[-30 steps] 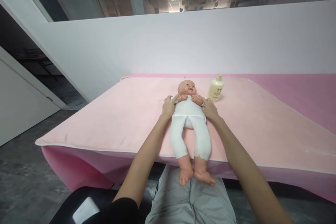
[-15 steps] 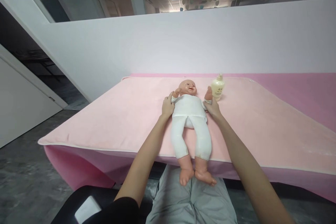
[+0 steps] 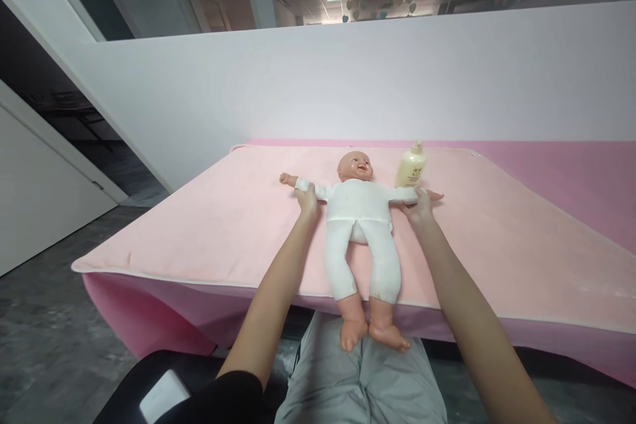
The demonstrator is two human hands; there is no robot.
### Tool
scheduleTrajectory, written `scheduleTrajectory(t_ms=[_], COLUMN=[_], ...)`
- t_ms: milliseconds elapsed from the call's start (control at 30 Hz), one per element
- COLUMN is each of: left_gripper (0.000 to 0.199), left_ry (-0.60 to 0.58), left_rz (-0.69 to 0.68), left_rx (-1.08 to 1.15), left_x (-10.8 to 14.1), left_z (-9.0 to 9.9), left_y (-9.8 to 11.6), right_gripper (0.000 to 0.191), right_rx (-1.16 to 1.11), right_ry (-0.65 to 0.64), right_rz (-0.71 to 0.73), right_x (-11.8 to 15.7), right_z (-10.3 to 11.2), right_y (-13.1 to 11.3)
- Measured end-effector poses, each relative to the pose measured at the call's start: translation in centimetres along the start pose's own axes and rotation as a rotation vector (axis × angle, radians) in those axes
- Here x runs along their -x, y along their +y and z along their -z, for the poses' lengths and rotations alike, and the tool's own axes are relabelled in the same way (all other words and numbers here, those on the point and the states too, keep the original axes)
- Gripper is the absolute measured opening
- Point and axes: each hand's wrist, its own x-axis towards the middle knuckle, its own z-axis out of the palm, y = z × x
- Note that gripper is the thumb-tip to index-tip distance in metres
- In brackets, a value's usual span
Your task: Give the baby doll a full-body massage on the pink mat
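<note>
A baby doll (image 3: 358, 202) in white clothing lies on its back on a pink blanket (image 3: 238, 232), head toward the wall, its bare feet hanging past the near edge. Both doll arms are stretched straight out sideways. My left hand (image 3: 307, 201) grips the doll's arm on the left near the wrist. On the other side my right hand (image 3: 419, 207) is closed round the doll's other forearm, its fingers partly under the sleeve. Just behind that arm is a pale yellow pump bottle (image 3: 411, 165).
A white wall (image 3: 348, 86) with glass above it rises behind the table. Pink cloth (image 3: 149, 308) hangs at the front. My legs (image 3: 365, 371) are under the near edge. A white object (image 3: 163, 397) lies on a black surface at lower left.
The doll's arms have swung from bent beside its body to spread wide on both sides. My hands have moved outward with them, and the bottle now tilts slightly.
</note>
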Motion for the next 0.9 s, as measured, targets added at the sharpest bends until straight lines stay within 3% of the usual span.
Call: scheduleTrajectory(t_ms=[100,167,233,367,533,667,900], left_gripper=[0.039,0.042,0.051,0.074,0.067,0.058,0.058], left_ry=[0.086,0.085,0.047,-0.125,-0.334,-0.423,-0.462], left_rz=[0.142,0.103,0.001,-0.269,-0.542,-0.686,-0.696], left_rx=[0.101,0.057,-0.056,-0.381,-0.747,-0.889,-0.856], left_x=[0.3,0.7,1.3,2.8,3.6,3.7,3.5], left_z=[0.1,0.2,0.3,0.6,0.6,0.3,0.2], left_y=[0.7,1.1,1.2,1.7,2.5,2.9,2.8], right_gripper=[0.024,0.028,0.036,0.058,0.066,0.056,0.052], right_rx=[-0.045,-0.011,0.073,0.382,1.009,1.366,1.401], right_ry=[-0.027,0.024,0.075,0.069,-0.106,-0.273,-0.312], right_rz=[0.002,0.023,0.093,0.429,0.671,0.708,0.697], right_x=[-0.4,-0.3,0.1,1.1,2.1,2.5,2.9], right_z=[0.2,0.0,-0.3,-0.9,-0.9,-1.0,-1.1], right_y=[0.0,0.2,0.4,1.0,1.7,1.8,1.4])
